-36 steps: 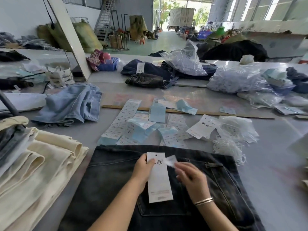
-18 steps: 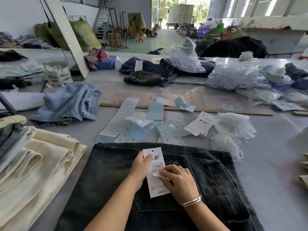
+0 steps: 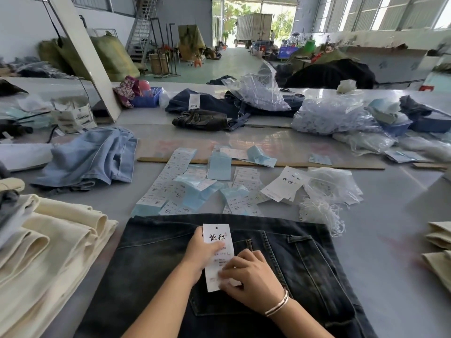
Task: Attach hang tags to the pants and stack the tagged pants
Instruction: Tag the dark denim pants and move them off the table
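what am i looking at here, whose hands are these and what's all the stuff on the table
This is one picture from a camera worn on a person's head, looking down at their own bare hands. No machine is involved. On the grey table lie dark jeans. The left hand holds a white hang tag flat on them, while the right hand presses on its lower part. Beyond lie sticker sheets, spare tags and white strings. Folded cream pants are stacked at the left.
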`<state>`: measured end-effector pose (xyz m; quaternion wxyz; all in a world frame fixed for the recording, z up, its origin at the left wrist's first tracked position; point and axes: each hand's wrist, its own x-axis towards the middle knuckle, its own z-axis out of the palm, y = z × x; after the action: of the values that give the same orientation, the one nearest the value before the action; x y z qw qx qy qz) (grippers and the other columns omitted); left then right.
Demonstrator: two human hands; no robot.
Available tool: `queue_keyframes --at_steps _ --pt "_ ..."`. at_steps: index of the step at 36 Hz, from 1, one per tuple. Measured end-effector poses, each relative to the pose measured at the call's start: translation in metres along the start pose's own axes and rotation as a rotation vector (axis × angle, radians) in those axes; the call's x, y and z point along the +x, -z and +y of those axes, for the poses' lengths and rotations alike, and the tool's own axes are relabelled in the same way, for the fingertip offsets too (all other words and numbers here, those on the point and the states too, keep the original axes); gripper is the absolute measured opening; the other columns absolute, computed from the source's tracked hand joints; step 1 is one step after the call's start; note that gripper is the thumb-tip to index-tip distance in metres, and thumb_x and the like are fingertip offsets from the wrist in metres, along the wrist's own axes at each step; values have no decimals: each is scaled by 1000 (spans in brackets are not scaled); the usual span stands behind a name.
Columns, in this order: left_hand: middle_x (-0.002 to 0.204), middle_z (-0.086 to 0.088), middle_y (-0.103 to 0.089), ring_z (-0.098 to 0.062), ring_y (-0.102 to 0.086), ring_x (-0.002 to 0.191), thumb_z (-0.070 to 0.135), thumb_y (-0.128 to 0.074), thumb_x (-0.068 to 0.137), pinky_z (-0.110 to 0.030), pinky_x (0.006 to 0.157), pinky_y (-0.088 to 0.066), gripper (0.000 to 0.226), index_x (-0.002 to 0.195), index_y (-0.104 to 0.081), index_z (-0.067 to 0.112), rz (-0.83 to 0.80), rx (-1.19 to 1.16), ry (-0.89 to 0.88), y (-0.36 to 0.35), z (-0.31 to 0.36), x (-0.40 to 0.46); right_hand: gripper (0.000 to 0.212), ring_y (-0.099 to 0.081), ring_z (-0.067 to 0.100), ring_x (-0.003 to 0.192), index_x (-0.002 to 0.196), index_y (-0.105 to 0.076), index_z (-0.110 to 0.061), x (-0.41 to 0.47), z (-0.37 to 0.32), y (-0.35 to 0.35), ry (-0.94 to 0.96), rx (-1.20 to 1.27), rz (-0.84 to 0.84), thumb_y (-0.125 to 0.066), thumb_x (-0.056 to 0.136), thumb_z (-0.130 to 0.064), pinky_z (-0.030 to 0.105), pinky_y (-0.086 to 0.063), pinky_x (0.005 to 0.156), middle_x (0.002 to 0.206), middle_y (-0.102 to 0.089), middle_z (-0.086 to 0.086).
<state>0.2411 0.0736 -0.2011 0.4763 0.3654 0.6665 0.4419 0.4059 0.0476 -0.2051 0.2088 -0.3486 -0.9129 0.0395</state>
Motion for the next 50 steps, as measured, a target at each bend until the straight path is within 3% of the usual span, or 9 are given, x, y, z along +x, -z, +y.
queue_keyframes --at_steps 4,8,13,23,31,38,43,46,50 --pt "108 7 -62 -8 -64 92 16 -74 83 -17 64 -51 66 136 -36 26 -46 167 -142 -1 -5 -6 36 -51 8 86 82 -73 -26 -2 14 9 12 184 -108 -49 90 -52 25 -31 80 81 -67 -14" --pt "135 12 -30 -9 -50 114 28 -68 85 -26 89 -47 87 151 -11 32 24 412 -428 -12 -19 -19 32 -54 9 57 66 -71 -18 13 58 43 -147 176 201 -59 88 -37 28 -46 62 58 -63 -7" --pt "140 -10 -41 -22 -53 118 24 -77 75 -41 96 -48 59 129 -54 17 231 855 -820 -26 -29 -29 16 -58 23 90 101 -74 -18 30 153 82 -588 -98 178 -67 86 -18 38 -49 82 105 -68 8" --pt "127 -3 -54 -18 -58 112 23 -79 68 -37 91 -50 43 108 -64 19 236 889 -801 -25 -29 -24 19 -58 21 99 95 -74 -29 32 222 79 -623 -662 -106 -58 89 -38 32 -41 82 106 -64 -3" --pt "117 1 -59 -14 -61 104 22 -78 68 -34 88 -52 40 106 -65 18 205 886 -794 -25 -28 -23 17 -63 36 83 88 -76 -12 37 231 79 -812 -111 233 -65 87 -24 38 -46 73 96 -70 14" --pt "128 8 -49 -7 -46 121 29 -61 85 -30 106 -34 34 118 -59 22 186 794 -739 -23 -31 -20 16 -62 23 77 78 -62 -26 35 224 78 -854 423 339 -59 92 -18 38 -46 77 70 -71 -7" --pt "124 17 -50 6 -35 117 45 -38 86 -21 103 -20 33 105 -62 31 143 679 -735 -20 -26 -23 9 -60 10 43 97 -60 -3 45 216 85 -869 711 516 -53 95 -8 22 -51 53 45 -57 0" --pt "120 18 -52 4 -38 116 50 -29 84 -18 101 -19 42 102 -63 32 133 712 -743 -21 -26 -22 10 -55 10 36 96 -62 -9 54 215 90 -823 432 376 -55 94 -16 19 -45 44 48 -54 5" --pt "117 18 -53 2 -41 116 50 -29 84 -17 101 -19 42 102 -63 33 129 734 -721 -21 -26 -22 17 -65 30 83 107 -62 -18 60 216 97 -649 -178 -15 -52 94 -25 35 -47 77 90 -70 10"
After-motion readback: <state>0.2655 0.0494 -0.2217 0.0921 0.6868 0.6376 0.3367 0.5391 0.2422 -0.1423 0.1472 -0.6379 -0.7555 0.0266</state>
